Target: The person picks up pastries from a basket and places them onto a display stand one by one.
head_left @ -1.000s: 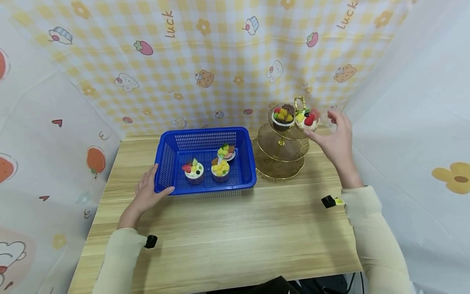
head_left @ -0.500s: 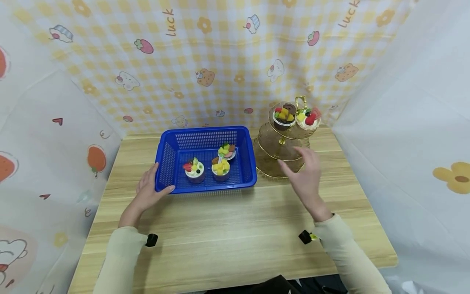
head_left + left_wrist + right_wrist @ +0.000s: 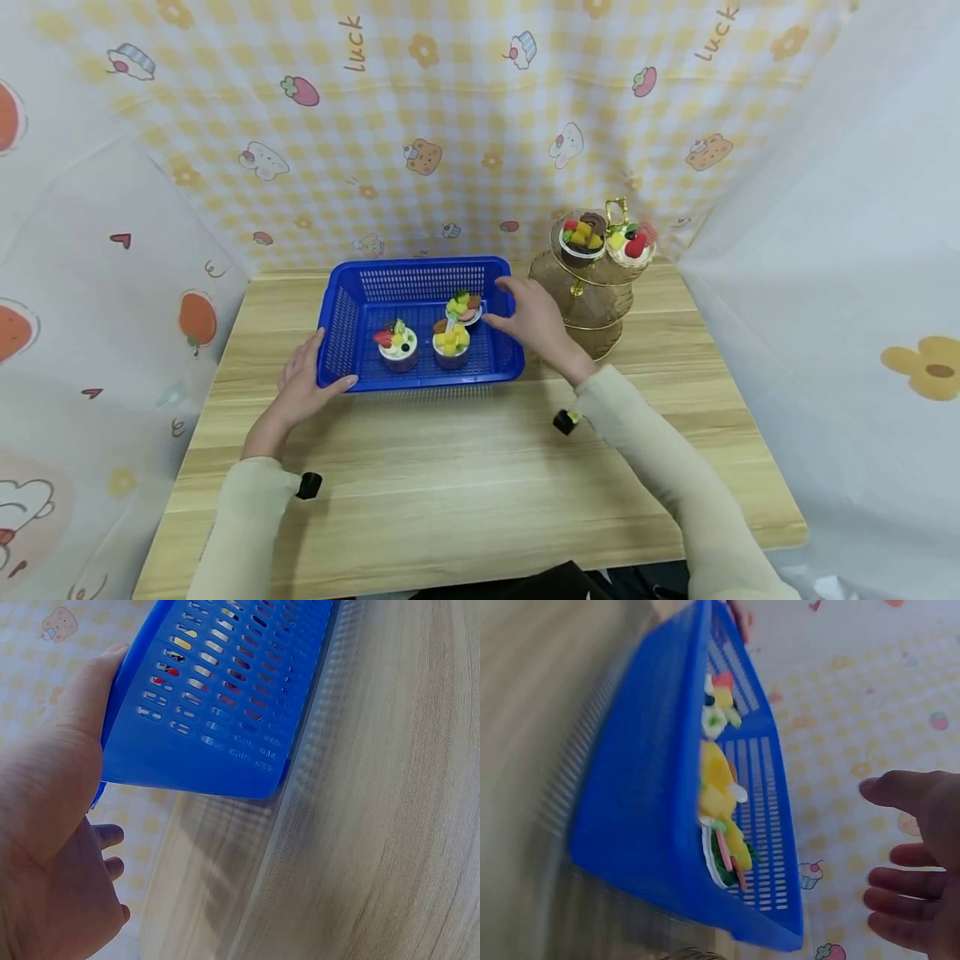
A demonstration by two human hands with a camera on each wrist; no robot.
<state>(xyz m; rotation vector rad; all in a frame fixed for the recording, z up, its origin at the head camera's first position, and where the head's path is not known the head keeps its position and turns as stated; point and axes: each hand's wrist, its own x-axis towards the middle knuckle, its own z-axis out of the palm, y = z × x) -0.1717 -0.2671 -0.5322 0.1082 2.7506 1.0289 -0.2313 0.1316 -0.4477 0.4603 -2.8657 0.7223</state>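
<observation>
A blue plastic basket [image 3: 420,385] sits on the wooden table with three toy dessert cups inside. One cup has white cream and strawberry [image 3: 397,343]; another is topped with yellow cubes [image 3: 451,342]. Behind that one, the third carries yellow, green and brown pieces [image 3: 463,308]. At the basket's front left corner rests my left hand [image 3: 302,387], thumb along the front rim and fingers outside the left wall. My right hand [image 3: 534,321] is over the basket's right end, thumb and fingers apart, holding nothing. Its fingertips are near the third cup.
Right of the basket stands a gold-trimmed tiered stand [image 3: 577,308]. Its top tier bears a chocolate fruit cup [image 3: 582,240] and a cream cup with strawberry [image 3: 632,246]. A checked curtain [image 3: 450,125] hangs close behind the table [image 3: 480,467].
My right hand has left the cream cup on the stand's top tier and moved left and down to the basket's right end. My left hand stays at the basket corner.
</observation>
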